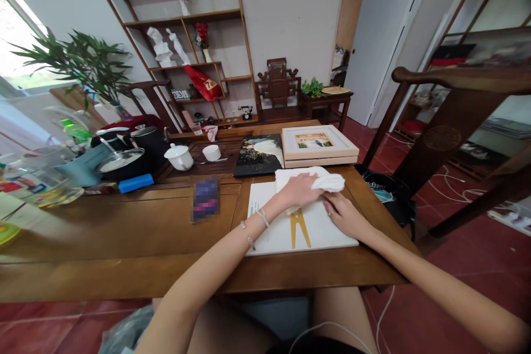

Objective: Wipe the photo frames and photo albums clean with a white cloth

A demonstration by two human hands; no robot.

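Note:
A white towel (329, 181) lies bunched at the upper part of a flat white board or album (269, 235) that bears a yellow shape and some small print. My left hand (299, 191) presses down on the towel, its fingers curled over the folds and partly hidden. At the board's right side, my right hand (343, 214) lies on its surface with fingers stretched out, the tips close beside the towel. Behind the towel are a dark photo panel (257, 160) and framed pictures (321, 146), stacked one on another.
A pixelated dark packet (205, 199) lies left of the board. Further left stand a white lidded cup (179, 157), a small white bowl (212, 152), a blue block (136, 183) and a black kettle (147, 144). A wooden chair (440, 121) stands right, beyond the table's edge.

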